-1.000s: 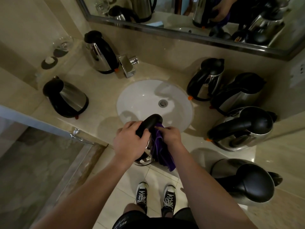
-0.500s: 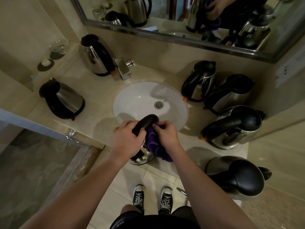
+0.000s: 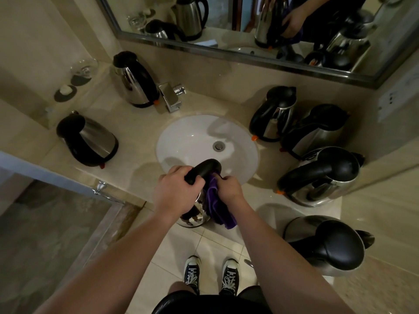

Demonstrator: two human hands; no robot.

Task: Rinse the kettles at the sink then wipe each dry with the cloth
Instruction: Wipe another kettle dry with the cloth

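Six kettles (image 3: 326, 175) ringing sink (image 3: 188, 141), tap (image 3: 171, 96), mirror (image 3: 249, 57)

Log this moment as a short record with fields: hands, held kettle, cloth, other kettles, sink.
left hand: left hand grips the black handle of the held kettle
right hand: right hand holds the purple cloth against the kettle
held kettle: steel, in front of the counter edge, above the floor
other kettles: two left of the sink, four on its right
sink: white basin, no water seen running
faucet: chrome faucet behind the basin
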